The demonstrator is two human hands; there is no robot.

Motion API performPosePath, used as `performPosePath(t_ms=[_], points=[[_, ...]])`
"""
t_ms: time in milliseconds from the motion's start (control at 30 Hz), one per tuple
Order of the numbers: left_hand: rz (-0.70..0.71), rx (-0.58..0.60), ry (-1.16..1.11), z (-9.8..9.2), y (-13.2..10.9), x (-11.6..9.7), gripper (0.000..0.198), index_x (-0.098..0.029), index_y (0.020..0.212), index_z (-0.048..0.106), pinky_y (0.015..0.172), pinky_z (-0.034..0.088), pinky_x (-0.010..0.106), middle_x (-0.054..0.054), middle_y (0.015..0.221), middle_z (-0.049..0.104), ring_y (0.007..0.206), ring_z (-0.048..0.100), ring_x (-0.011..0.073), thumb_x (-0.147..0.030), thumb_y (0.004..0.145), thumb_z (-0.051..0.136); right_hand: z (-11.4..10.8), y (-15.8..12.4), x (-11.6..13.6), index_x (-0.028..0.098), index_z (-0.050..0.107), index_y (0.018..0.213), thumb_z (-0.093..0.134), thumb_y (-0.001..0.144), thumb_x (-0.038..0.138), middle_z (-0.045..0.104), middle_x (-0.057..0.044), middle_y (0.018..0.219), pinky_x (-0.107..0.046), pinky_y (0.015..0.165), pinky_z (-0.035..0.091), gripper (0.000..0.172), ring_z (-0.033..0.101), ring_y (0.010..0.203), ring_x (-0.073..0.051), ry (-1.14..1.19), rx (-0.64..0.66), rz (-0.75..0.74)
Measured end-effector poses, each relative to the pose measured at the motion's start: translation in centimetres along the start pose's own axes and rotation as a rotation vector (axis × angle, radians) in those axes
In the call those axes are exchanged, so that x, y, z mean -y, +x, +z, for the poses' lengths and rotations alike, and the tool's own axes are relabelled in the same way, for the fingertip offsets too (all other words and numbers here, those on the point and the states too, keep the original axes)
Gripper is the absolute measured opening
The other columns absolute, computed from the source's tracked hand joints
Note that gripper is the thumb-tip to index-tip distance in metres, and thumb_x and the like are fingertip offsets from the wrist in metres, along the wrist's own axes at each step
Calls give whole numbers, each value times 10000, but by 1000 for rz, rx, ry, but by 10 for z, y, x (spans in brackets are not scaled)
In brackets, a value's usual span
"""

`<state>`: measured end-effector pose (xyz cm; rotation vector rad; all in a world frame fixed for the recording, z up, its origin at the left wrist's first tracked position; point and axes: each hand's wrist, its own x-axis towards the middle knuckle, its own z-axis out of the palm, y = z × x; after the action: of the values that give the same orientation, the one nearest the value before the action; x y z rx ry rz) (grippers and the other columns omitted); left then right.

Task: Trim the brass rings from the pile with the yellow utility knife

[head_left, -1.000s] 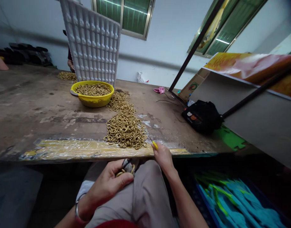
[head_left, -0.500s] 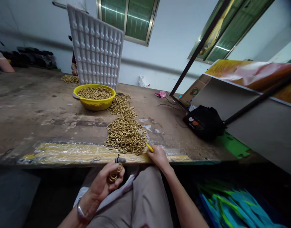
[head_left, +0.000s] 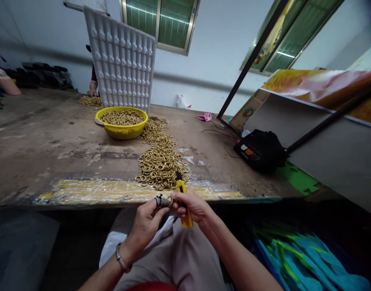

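My right hand [head_left: 190, 206] is closed around a yellow utility knife [head_left: 185, 218], whose dark tip points away from me over the near end of a pile of gold rings [head_left: 158, 165]. Close against it, my left hand [head_left: 149, 218] is closed on a few gold rings, mostly hidden by the fingers. A grey cover [head_left: 162, 201] tied with black wraps one finger of that hand. At the meeting fingertips a ring [head_left: 170, 201] shows between the hands. Both hands hang over my lap, just before the table edge.
A yellow basin [head_left: 125, 131] full of rings stands behind the pile, before an upright grey moulded tray [head_left: 121, 64]. A black bag [head_left: 261, 149] and a pink item [head_left: 204, 117] lie to the right. Another person's hand [head_left: 93, 89] is by a farther ring heap.
My right hand has come back from the pile's edge to my left hand, and the knife now shows in full. My left hand has moved up and right, turning its palm inward.
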<state>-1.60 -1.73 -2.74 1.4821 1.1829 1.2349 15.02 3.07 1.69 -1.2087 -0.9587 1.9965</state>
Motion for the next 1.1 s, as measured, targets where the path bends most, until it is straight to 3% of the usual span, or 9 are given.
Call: performPosePath(t_ms=[100, 200, 300, 367, 533, 767, 967, 1033, 1100], points=[[-69, -19, -22, 0, -1, -5, 142, -161, 807, 711, 626, 435, 237, 34, 731, 670, 655, 555, 154, -289, 825, 653, 3, 2, -2, 160, 522, 663, 770, 618, 401, 546, 52, 519, -166, 363, 242, 349, 335, 352, -18, -19, 13, -8], [-263, 24, -223, 2, 1, -11, 226, -148, 807, 646, 457, 320, 197, -26, 587, 541, 481, 414, 91, -372, 798, 677, 6, 0, -5, 178, 508, 675, 674, 718, 486, 512, 54, 547, -191, 384, 235, 353, 305, 371, -33, -139, 12, -87], [-405, 107, -443, 2, 3, -14, 341, -156, 831, 576, 391, 214, 178, -77, 543, 431, 413, 291, 55, -470, 768, 693, 6, -10, -10, 185, 508, 652, 530, 857, 470, 479, 36, 559, -222, 463, 268, 351, 363, 448, -76, -581, -141, -346], [-414, 137, -494, 2, 4, -16, 368, -161, 820, 548, 388, 200, 172, -83, 547, 411, 419, 273, 48, -495, 769, 694, 5, -19, -13, 186, 518, 653, 516, 883, 336, 515, 10, 594, -240, 536, 282, 275, 437, 538, -109, -978, -303, -509], [-383, 150, -506, 2, 4, -19, 400, -170, 791, 515, 388, 203, 169, -88, 541, 389, 427, 274, 47, -520, 760, 705, 4, -34, -22, 188, 584, 793, 511, 806, 91, 661, -43, 775, -262, 611, 285, 122, 561, 680, -159, -1518, -433, -458], [-345, 189, -414, -1, 4, -23, 344, -159, 821, 554, 415, 190, 180, -85, 544, 355, 443, 264, 51, -473, 783, 688, -4, -21, -23, 196, 620, 872, 493, 881, 115, 696, -55, 828, -271, 633, 315, 151, 622, 733, -179, -1628, -447, -438], [-228, 356, -231, -22, -2, -42, 184, -168, 745, 543, 487, 298, 203, -25, 646, 463, 536, 366, 90, -315, 822, 623, -64, -2, -9, 153, 652, 866, 493, 890, 114, 691, -115, 774, -274, 598, 302, 165, 629, 700, -210, -1592, -765, -227], [-214, 355, -52, -31, -4, -22, 157, -175, 732, 542, 564, 371, 223, -1, 691, 523, 616, 450, 126, -292, 805, 617, -85, 4, -4, 163, 656, 876, 480, 930, 200, 692, -94, 775, -263, 601, 309, 188, 627, 706, -196, -1562, -793, -243], [-230, 287, 197, -38, -9, 16, 106, -181, 750, 548, 657, 426, 270, 27, 744, 585, 699, 524, 176, -268, 769, 607, -98, 12, 0, 179, 662, 870, 489, 936, 246, 695, -62, 808, -243, 617, 322, 197, 624, 732, -172, -1537, -780, -278]])
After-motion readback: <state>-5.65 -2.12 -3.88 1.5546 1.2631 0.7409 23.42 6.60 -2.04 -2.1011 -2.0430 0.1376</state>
